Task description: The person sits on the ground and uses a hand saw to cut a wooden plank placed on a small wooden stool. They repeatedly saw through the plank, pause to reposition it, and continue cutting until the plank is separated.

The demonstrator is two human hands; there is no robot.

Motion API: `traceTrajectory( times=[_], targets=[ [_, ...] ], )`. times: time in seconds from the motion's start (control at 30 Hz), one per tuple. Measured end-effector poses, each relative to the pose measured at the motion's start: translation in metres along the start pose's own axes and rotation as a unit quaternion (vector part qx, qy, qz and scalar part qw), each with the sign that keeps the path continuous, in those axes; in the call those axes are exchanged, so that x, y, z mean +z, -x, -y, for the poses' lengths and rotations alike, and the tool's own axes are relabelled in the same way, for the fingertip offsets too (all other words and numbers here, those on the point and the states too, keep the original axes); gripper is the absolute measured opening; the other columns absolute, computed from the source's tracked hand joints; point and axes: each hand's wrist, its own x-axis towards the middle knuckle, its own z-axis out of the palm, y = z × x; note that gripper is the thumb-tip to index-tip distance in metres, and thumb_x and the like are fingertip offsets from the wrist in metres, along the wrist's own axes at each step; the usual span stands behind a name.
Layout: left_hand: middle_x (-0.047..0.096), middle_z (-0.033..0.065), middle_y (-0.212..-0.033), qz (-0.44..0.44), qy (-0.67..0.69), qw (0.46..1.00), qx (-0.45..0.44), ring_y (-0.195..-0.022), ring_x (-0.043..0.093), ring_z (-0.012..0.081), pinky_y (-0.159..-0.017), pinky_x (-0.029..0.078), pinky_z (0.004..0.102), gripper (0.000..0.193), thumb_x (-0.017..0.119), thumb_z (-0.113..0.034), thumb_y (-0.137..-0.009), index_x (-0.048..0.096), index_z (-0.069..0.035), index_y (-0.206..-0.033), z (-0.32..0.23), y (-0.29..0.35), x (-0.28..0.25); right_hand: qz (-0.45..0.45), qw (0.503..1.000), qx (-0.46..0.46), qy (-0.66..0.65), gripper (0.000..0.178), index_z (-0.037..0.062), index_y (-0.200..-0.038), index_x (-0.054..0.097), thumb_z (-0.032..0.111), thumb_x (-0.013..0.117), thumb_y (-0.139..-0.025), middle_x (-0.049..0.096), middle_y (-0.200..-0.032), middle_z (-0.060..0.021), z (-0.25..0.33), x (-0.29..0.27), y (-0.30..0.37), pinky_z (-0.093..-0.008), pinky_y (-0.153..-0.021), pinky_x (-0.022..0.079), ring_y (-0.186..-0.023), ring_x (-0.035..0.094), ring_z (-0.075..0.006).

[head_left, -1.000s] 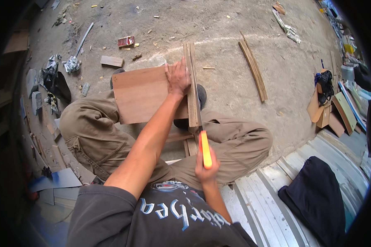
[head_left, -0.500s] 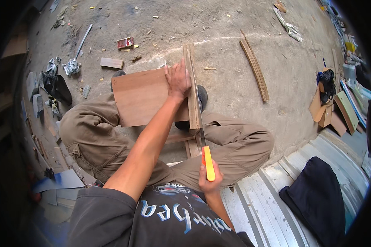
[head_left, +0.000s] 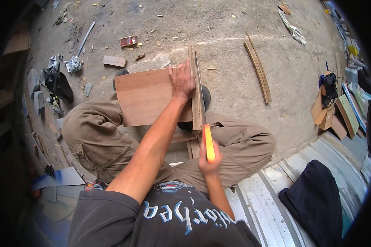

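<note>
My right hand (head_left: 209, 163) is wrapped round the yellow-and-orange handle of a handsaw (head_left: 209, 142). Its thin blade runs away from me along the right side of a long plywood strip (head_left: 196, 94), seen nearly edge-on; I cannot tell how deep it sits. My left hand (head_left: 182, 81) presses down with fingers stretched out, at the right end of a flat reddish-brown wooden board (head_left: 144, 96), right beside the strip. The board lies between my bent legs, over my shoes. Below the strip, part of a wooden support (head_left: 192, 149) shows.
A narrow split length of wood (head_left: 257, 72) lies on the concrete floor to the right. Ahead are a small wood block (head_left: 114, 61) and a red box (head_left: 129, 40). A dark cloth (head_left: 313, 201) rests on corrugated metal sheeting (head_left: 259, 201) at lower right. Scraps line the left.
My right hand has pushed the saw forward, away from me, so its handle is closer to the strip's near end. My left hand stays at the board's right end.
</note>
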Motion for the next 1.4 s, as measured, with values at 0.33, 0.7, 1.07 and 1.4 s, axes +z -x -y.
traceTrajectory(
  times=[0.33,0.7,1.07,1.4],
  targets=[
    [0.058,0.0089,-0.121,-0.007,0.009,1.000,0.029,-0.125,0.048,0.0217,-0.118,0.011,0.0572,0.060,0.049,-0.023,-0.092,0.037,-0.001,-0.147,-0.008,-0.003,0.000,-0.053,0.996,-0.050,-0.048,0.023,-0.0010,-0.102,0.063,0.019,0.069,-0.092,0.061,-0.070,-0.0117,-0.005,0.062,-0.148,-0.0328,-0.056,0.048,-0.060,0.059,-0.0161],
    [0.055,0.0125,-0.126,0.022,0.016,1.000,0.006,-0.129,0.045,0.0239,-0.118,0.007,0.0552,0.058,0.041,-0.024,-0.096,0.035,0.000,-0.148,-0.002,0.000,-0.004,0.024,1.000,0.012,-0.005,0.017,0.0010,-0.085,0.060,0.015,0.068,-0.087,0.056,-0.062,-0.0095,0.000,-0.034,0.046,-0.0332,-0.052,0.047,-0.051,0.058,-0.0226],
    [0.055,0.0106,-0.126,0.022,0.025,0.999,-0.007,-0.129,0.045,0.0230,-0.118,0.008,0.0561,0.059,0.041,-0.024,-0.095,0.035,-0.001,-0.148,-0.003,0.001,-0.003,-0.006,0.999,-0.033,-0.023,0.018,0.0016,-0.084,0.058,0.016,0.067,-0.090,0.056,-0.062,-0.0111,-0.004,0.040,-0.081,-0.0346,-0.051,0.046,-0.052,0.057,-0.0215],
    [0.057,0.0092,-0.120,-0.002,0.002,1.000,0.026,-0.125,0.047,0.0212,-0.117,0.010,0.0567,0.058,0.046,-0.025,-0.094,0.037,-0.001,-0.146,-0.005,-0.002,0.000,-0.028,0.998,-0.023,-0.060,0.018,-0.0010,-0.087,0.061,0.016,0.067,-0.091,0.058,-0.063,-0.0108,-0.002,0.050,-0.128,-0.0321,-0.054,0.046,-0.057,0.057,-0.0161]
  ],
)
